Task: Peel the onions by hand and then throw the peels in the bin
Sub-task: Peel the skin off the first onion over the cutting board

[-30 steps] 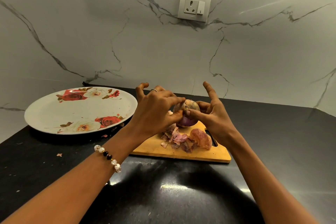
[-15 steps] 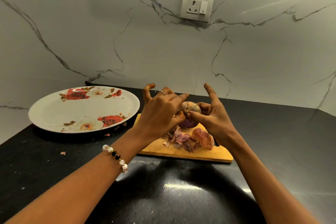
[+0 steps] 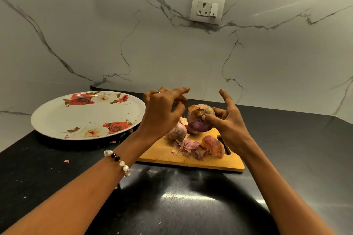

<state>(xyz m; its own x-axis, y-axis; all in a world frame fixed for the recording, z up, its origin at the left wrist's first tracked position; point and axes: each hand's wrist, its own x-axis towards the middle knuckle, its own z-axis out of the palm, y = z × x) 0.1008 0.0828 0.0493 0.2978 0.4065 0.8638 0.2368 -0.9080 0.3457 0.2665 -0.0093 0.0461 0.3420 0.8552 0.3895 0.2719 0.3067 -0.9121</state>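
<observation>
My right hand (image 3: 227, 122) grips a partly peeled onion (image 3: 199, 120) above the wooden cutting board (image 3: 160, 155); brown skin still covers the onion's top and purple flesh shows below. My left hand (image 3: 162, 112) hovers just left of that onion, apart from it, fingers loosely spread, with nothing visible between them. A second, pale pink onion (image 3: 178, 131) lies on the board under my left hand. Loose peels (image 3: 191, 147) are piled on the board, with a large brown piece (image 3: 214, 146) at the right. No bin is in view.
A large white plate with red roses (image 3: 57, 116) sits on the black counter (image 3: 172, 206) to the left of the board. Small peel scraps (image 3: 66, 160) lie on the counter. A marble wall with a socket (image 3: 208, 8) stands close behind.
My left hand has come off the onion and moved left and slightly up. The right hand keeps the onion, which now shows fully, and the second onion has come into sight.
</observation>
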